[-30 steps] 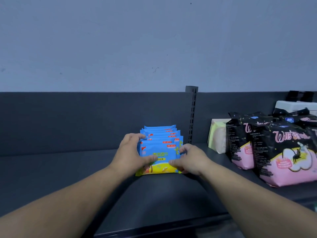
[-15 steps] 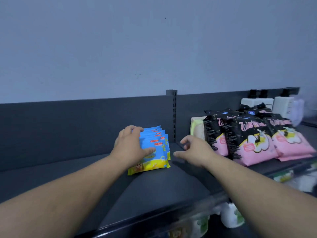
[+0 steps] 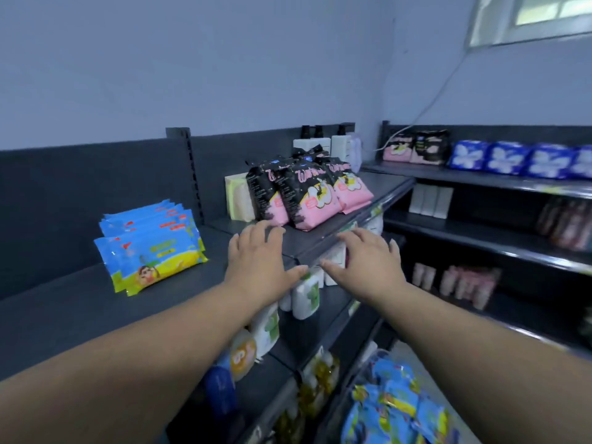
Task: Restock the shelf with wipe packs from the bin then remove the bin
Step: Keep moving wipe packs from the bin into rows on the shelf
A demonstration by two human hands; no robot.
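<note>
Several blue and yellow wipe packs stand in rows on the dark top shelf at the left. More of the same wipe packs lie in a clear bin low at the bottom right; its far side is hidden by my right forearm. My left hand hovers over the shelf's front edge, right of the stacked packs, fingers spread and holding nothing. My right hand hangs in the air just past the shelf edge, fingers also spread and empty.
Black and pink bags stand on the top shelf to the right, with a pale pack behind them. Lower shelves hold white bottles. A second shelving unit at the right carries blue packs.
Both hands have let go of the stacked wipe packs and moved right, away from them. My view has swung right and down, bringing the bin and the side shelves into sight.
</note>
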